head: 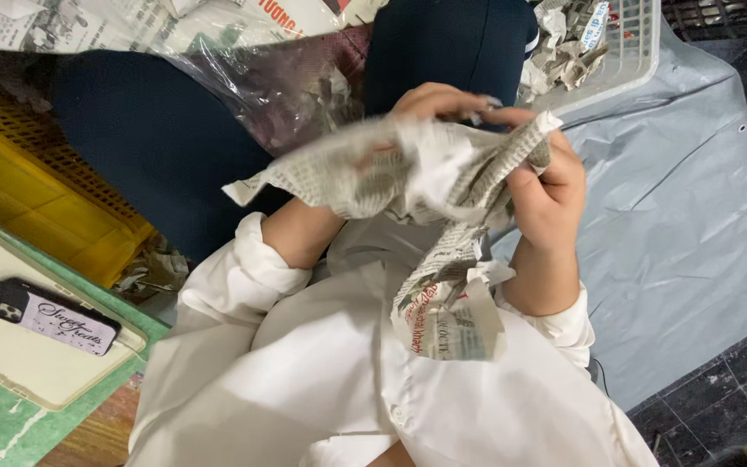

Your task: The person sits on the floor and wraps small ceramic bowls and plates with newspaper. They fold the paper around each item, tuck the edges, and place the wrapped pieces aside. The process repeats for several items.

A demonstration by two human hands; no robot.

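A crumpled sheet of newspaper (408,173) is held up in front of my chest by both hands. My left hand (443,102) grips its upper edge, fingers curled over the top, and is mostly hidden behind the paper. My right hand (546,195) clutches the twisted right end. A loose tail of the sheet (447,316) hangs down over my white sleeves. The left part of the paper is blurred.
A yellow plastic crate (36,182) stands at the left beside a clear plastic bag (278,78) and newspapers. A white basket (624,52) with crumpled paper wads sits top right on a grey tarp (693,216). A phone (54,316) lies on a cream tray at lower left.
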